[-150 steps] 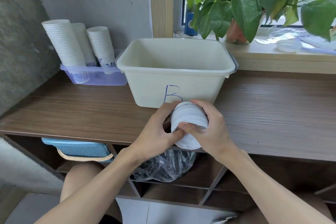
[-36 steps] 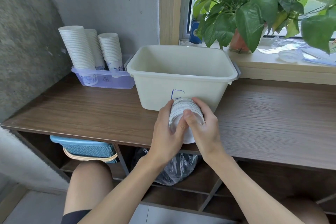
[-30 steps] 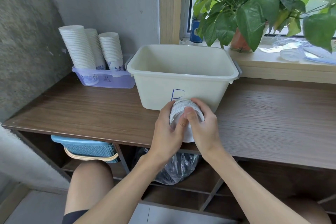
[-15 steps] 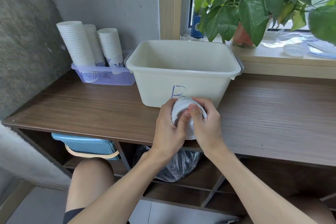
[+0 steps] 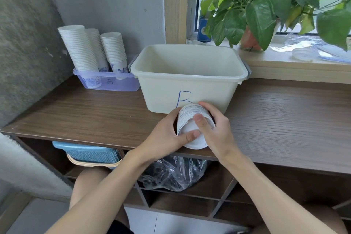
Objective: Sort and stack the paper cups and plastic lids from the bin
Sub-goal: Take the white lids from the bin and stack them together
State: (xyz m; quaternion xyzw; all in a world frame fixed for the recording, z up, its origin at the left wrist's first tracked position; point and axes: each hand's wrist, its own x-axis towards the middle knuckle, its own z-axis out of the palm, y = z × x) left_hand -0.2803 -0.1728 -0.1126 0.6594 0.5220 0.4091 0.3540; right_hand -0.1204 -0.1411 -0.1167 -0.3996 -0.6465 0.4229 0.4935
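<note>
Head view: the left hand (image 5: pixel 167 132) and the right hand (image 5: pixel 216 133) both curl round a stack of white plastic lids (image 5: pixel 187 126). They hold it on its side between them, with both thumbs pressed on its near face. The stack sits at the front edge of the wooden counter (image 5: pixel 95 116), just before the cream bin (image 5: pixel 188 77) marked with a blue B. Just left of the bin, a clear purple tray (image 5: pixel 123 85) holds three stacks of paper cups (image 5: pixel 79 47) near the wall. A potted plant (image 5: pixel 266 9) stands on the windowsill behind.
</note>
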